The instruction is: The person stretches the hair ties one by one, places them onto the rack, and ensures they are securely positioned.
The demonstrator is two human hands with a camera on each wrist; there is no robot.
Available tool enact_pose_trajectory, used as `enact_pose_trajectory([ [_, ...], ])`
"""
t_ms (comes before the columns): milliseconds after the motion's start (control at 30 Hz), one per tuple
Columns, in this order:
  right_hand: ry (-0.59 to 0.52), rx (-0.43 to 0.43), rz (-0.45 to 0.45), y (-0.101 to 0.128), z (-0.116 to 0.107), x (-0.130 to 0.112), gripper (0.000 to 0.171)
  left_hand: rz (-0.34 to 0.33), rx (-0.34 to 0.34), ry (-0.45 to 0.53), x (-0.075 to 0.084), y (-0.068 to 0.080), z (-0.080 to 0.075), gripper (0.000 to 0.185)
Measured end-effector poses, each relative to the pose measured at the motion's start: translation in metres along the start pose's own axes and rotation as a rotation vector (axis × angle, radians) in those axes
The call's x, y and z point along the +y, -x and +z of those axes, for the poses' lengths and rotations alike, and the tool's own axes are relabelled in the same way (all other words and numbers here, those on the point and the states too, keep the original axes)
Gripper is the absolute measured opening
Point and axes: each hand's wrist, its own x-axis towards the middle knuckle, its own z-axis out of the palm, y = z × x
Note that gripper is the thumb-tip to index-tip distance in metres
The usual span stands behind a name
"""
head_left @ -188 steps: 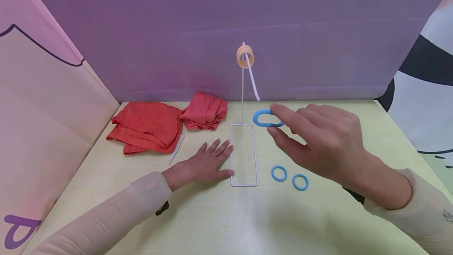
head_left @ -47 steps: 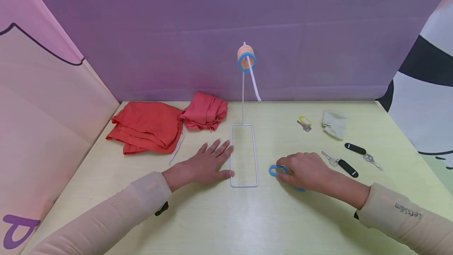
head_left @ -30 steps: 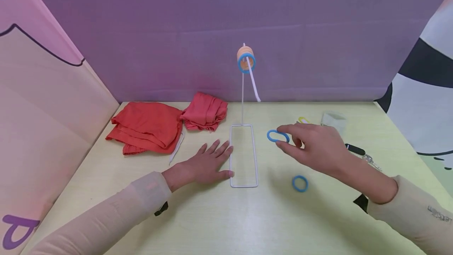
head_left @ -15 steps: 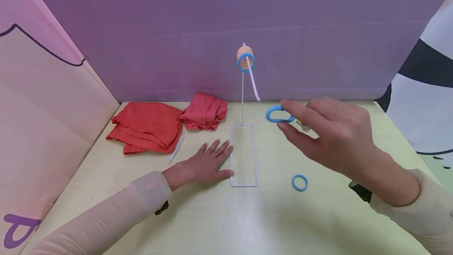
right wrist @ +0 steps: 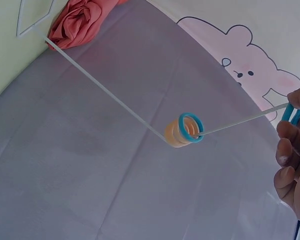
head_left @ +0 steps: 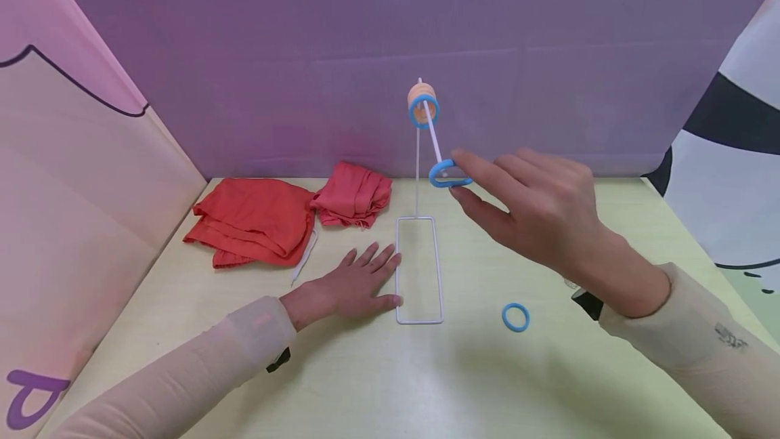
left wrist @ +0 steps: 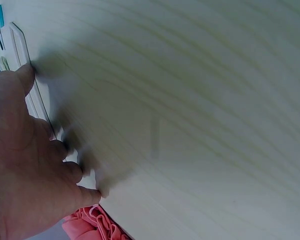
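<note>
My right hand [head_left: 536,208] pinches a blue ring [head_left: 440,181] between thumb and fingers, squeezing it oval. In the head view this ring overlaps the free end of the white rod [head_left: 434,134] of a wire stand. Farther back on that rod hang several peach rings [head_left: 420,90] with one blue ring [right wrist: 200,120] in front of them. My left hand [head_left: 353,286] lies flat on the table, fingers spread, thumb and fingertips at the left side of the stand's rectangular wire base [head_left: 440,276]. Another blue ring [head_left: 516,318] lies on the table to the right of the base.
Behind my left hand lie a folded red cloth [head_left: 256,219] and a smaller red cloth bundle [head_left: 353,194], with a white cord [head_left: 302,259] beside them. A purple curtain [head_left: 305,87] rises along the table's back edge. My right arm covers most of the keys on the right.
The first blue ring went onto the rod. My right hand then picked another off the table, raised it and moved it left to the rod's tip. My left hand has stayed put.
</note>
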Motion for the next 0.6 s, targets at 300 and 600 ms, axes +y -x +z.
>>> enact_pose_trajectory([
  [300, 0.066, -0.057, 0.013, -0.002, 0.021, 0.017, 0.024, 0.004, 0.005, -0.004, -0.002, -0.001, 0.003, 0.086],
  [600, 0.099, -0.038, 0.029, -0.004, 0.043, 0.034, 0.022, 0.002, 0.001, 0.009, -0.002, 0.0, 0.003, 0.086],
])
